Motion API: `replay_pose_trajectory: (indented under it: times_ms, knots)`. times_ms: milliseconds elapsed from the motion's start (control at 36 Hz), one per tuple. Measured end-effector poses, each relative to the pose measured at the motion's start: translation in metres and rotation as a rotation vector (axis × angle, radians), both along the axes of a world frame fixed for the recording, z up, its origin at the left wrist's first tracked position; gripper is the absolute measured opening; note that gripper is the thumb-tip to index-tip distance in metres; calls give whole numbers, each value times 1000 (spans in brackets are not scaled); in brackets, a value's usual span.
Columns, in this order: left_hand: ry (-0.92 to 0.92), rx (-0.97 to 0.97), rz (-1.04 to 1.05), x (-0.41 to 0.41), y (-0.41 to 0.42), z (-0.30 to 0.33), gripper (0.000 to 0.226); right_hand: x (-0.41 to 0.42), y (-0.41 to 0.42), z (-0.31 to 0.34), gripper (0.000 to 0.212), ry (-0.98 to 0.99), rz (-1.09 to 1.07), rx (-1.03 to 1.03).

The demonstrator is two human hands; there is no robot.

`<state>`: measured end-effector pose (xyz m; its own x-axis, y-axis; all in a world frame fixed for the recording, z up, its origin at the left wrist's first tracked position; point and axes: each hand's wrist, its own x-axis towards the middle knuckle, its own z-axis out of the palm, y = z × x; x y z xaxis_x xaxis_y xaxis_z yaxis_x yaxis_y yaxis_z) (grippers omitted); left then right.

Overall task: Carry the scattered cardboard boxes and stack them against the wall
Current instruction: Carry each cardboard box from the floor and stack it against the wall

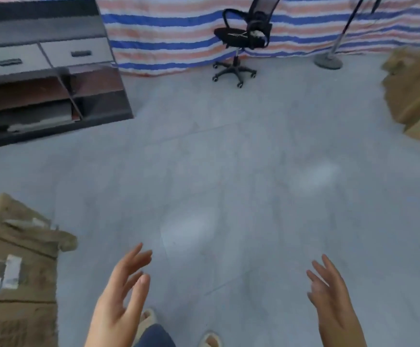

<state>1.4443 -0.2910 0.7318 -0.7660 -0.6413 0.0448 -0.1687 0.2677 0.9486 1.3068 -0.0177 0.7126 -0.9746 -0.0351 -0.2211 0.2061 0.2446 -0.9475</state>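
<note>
Both my hands are raised in front of me with nothing in them. My left hand (121, 294) has its fingers straight and loosely spread, palm turned inward; my right hand (330, 296) mirrors it, fingers straight and a little apart. Between and below them I see my knee in blue trousers (154, 336) and the toes of my pale slippers (210, 340) on the grey floor (229, 171).

Just to the left of my left hand, not touching it, stands a stack of cardboard boxes (16, 276), worn and taped, with torn white labels on the side facing me. Ahead of my hands the floor runs on with two pale patches of light.

Farther off, up and to the right of my right hand, more cardboard boxes (417, 96) sit at the edge of view, blurred. Far to the left of my left hand is a dark cabinet (46, 71) with two pale drawers and open shelves. Straight ahead, well apart from both hands, a black office chair (241, 36) stands before a striped blue, white and pink tarp (169, 33), with a stand's round base (328, 61) to its right.
</note>
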Motion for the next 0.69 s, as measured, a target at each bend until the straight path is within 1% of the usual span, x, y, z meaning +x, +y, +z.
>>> replay_pose_trajectory:
  times_ms: [56,111,167,222,278,333,389,417,472,556,611,694]
  knots:
    - [6,-6,-59,-27,5,2,38,-9,12,-1,51,-22,-67,-12]
    - [10,7,-115,-54,8,-1,30,-17,20,-1,47,-35,-124,-19]
    - [16,-2,-162,-80,10,-5,32,-26,23,1,44,-46,-177,-23]
    - [17,-14,-217,-109,13,-5,30,-37,23,4,38,-25,-207,3]
    - [17,-24,-270,-140,13,-5,32,-52,21,7,42,-5,-231,42]
    - [23,-28,-314,-173,12,-4,39,-71,19,10,45,-1,-268,43]
    - [34,-12,-372,-208,7,-4,32,-94,16,13,45,7,-313,41]
    - [34,-9,-400,-227,4,-5,31,-107,15,14,44,15,-339,48]
    - [38,-9,-449,-266,-4,-1,37,-134,11,20,40,32,-397,54]
    - [62,-10,-492,-324,-15,6,28,-175,5,28,35,46,-475,23]
    - [82,-15,-519,-361,-19,8,29,-199,-1,32,39,65,-494,37]
    - [57,18,-569,-410,-19,10,31,-227,-5,33,44,75,-509,61]
